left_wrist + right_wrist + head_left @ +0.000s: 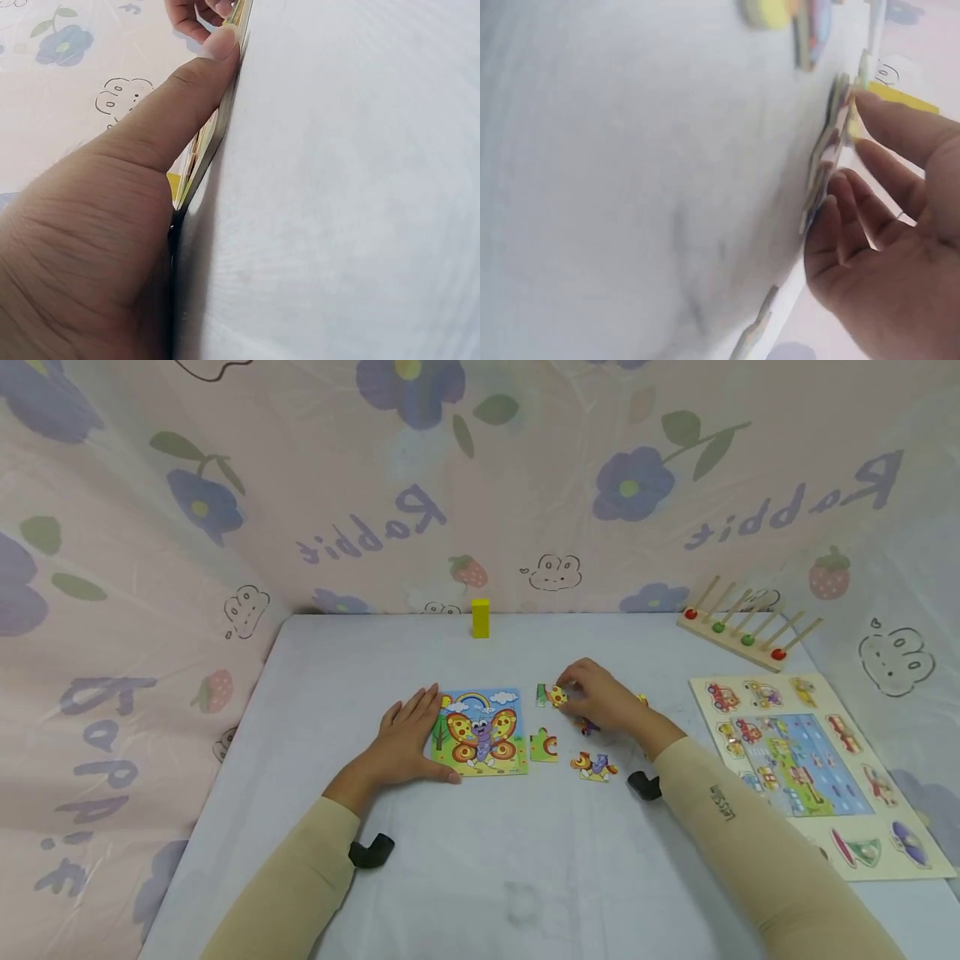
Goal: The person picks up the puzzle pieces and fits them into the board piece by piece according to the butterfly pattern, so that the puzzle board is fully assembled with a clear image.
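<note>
A square butterfly puzzle [483,735] lies on the white table, its picture filled in. My left hand [408,739] rests at its left side with fingers spread; the thumb runs along the near edge, close up in the left wrist view. To the right, my right hand [600,697] pinches a puzzle piece [553,696] with yellow wing and green on it. In the right wrist view, thumb and fingertips are at the edges of that thin piece [829,150]. A rainbow puzzle piece [543,746] and a purple-and-orange piece [594,767] lie nearer me. Another piece [587,727] is partly under the right hand.
A yellow block [481,619] stands at the back. At the back right is a wooden peg rack [731,642] with red and green beads. A large picture puzzle board [892,835] lies on the right, partly behind my right sleeve. Patterned cloth surrounds the table.
</note>
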